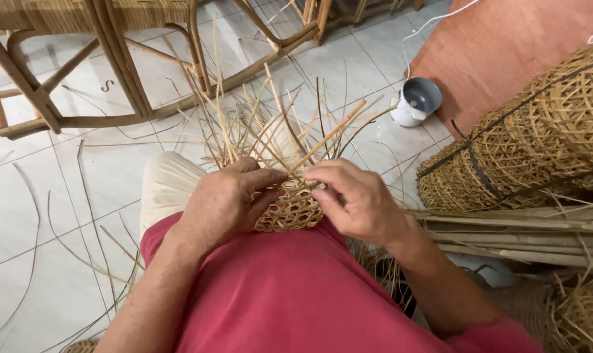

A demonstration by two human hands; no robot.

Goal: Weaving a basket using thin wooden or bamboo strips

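Note:
A small half-woven rattan basket [295,210] rests on my lap against my red shirt, its open lattice facing up. Many loose cane strips [270,134] stick up and fan out from its rim. My left hand [224,199] wraps over the basket's left side, thumb lying across the top edge. My right hand [358,199] sits at the right of the rim, fingers pinching a strip where the two hands meet. The lower part of the basket is hidden behind my hands.
A stack of finished woven baskets [538,137] lies at the right, above a bundle of cane rods [525,229]. A rattan chair frame [113,72] stands at the upper left on white floor tiles. A small white pot [415,101] sits by an orange board [499,46].

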